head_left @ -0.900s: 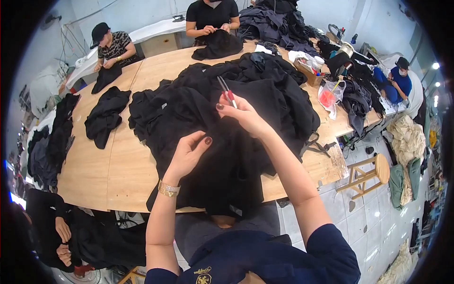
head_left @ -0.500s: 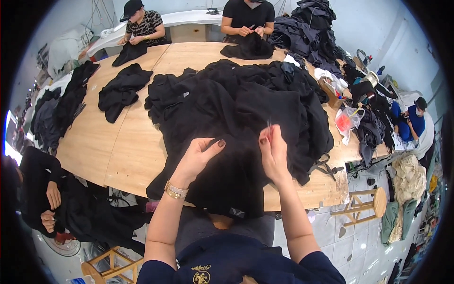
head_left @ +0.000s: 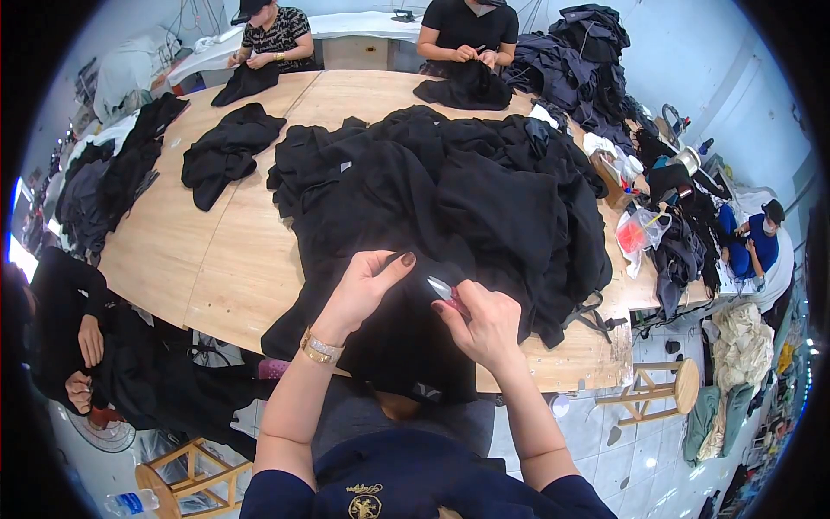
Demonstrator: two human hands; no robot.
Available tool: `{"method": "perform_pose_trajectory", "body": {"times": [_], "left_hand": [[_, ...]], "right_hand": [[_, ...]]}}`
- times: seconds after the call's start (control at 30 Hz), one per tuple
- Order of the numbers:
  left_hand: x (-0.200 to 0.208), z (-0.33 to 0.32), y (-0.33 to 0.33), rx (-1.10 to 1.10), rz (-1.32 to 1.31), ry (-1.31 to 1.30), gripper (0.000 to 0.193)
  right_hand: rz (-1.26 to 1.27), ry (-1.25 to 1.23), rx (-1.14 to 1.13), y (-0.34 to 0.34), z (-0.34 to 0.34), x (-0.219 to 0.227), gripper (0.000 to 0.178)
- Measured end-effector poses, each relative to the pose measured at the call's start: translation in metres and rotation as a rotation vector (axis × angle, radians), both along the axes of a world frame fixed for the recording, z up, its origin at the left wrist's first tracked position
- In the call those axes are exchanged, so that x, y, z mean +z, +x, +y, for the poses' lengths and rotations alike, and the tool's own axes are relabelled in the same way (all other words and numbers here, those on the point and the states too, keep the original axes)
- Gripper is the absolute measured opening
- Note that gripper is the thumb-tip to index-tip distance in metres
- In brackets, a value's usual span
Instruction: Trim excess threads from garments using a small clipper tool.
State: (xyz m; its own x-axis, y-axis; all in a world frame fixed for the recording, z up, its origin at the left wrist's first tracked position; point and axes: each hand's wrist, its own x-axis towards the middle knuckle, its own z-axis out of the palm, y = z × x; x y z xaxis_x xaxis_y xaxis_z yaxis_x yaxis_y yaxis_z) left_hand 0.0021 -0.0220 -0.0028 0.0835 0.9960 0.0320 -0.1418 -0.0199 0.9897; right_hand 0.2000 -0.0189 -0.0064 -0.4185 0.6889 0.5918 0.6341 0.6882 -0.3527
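Left hand [head_left: 356, 292]: we are pinching the black garment [head_left: 413, 350], draping at six o'clock.
Right hand [head_left: 489, 327]: we are holding red-handled snips [head_left: 442, 288], blades pointing toward ten o'clock.
Grey label [head_left: 426, 391]: showing near the garment's lower edge, too small to read.
Navy shirt [head_left: 424, 474]: gold lettering [head_left: 380, 485] and crest [head_left: 364, 507] are showing.

I see the left hand [head_left: 356, 290] curled, thumb [head_left: 396, 272] angled toward the right hand [head_left: 486, 322], which grips just beside it, both forearms [head_left: 292, 406] reaching forward.
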Motion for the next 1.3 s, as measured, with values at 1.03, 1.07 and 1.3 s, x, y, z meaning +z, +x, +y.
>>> {"method": "perform_pose_trajectory", "body": {"times": [1.03,1.07,1.3], "left_hand": [[-0.060,-0.048,0.049,0.651,1.180,0.772,0.023],[-0.065,-0.049,0.050,0.522,1.190,0.747,0.023],[-0.079,-0.020,0.042,0.135,1.306,0.555,0.037]], "right_hand": [[0.350,-0.527,-0.275,0.013,-0.013,-0.140,0.033],[0.347,-0.527,-0.271,0.013,-0.012,-0.139,0.033],[1.065,-0.965,0.105,0.019,-0.012,-0.126,0.031]]}}
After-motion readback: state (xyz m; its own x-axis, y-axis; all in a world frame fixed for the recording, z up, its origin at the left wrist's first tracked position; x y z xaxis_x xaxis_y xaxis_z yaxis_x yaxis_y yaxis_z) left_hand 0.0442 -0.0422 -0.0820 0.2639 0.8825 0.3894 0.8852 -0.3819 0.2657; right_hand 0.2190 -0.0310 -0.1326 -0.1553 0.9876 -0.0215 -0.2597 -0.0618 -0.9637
